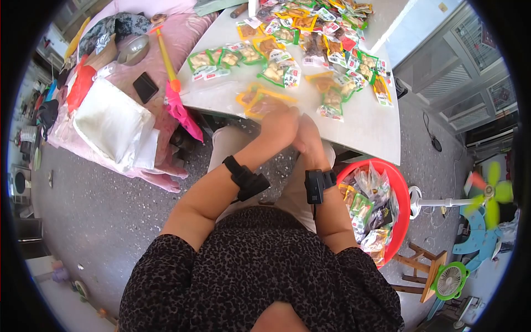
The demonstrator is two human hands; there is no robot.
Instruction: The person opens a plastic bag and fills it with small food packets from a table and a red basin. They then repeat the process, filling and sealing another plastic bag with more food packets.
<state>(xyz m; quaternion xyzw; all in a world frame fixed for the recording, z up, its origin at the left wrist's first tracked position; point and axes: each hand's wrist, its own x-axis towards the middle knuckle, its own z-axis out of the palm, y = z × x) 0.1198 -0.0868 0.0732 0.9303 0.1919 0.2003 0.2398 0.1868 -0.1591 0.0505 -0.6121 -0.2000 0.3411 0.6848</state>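
Observation:
Both of my hands are close together at the front edge of the white table [365, 130]. My left hand [279, 126] is curled beside two orange-edged packets [264, 104], which are blurred; whether it grips them is unclear. Touching or nearly touching it is my right hand [308, 138], its fingers smeared by motion. Green-edged packets [229, 57] lie behind on the left, and a clear and green packet [279, 72] lies nearer the middle. To the right are more packets [332, 100], with a large pile [326, 27] at the back.
A red basin [405, 205] of packets stands on the floor at the right, near a fan with green blades [489, 191] and a wooden stool [426, 271]. On the left, a pink-covered surface [185, 33] holds a white bag [113, 124], a dark phone [145, 87] and a bowl [134, 50].

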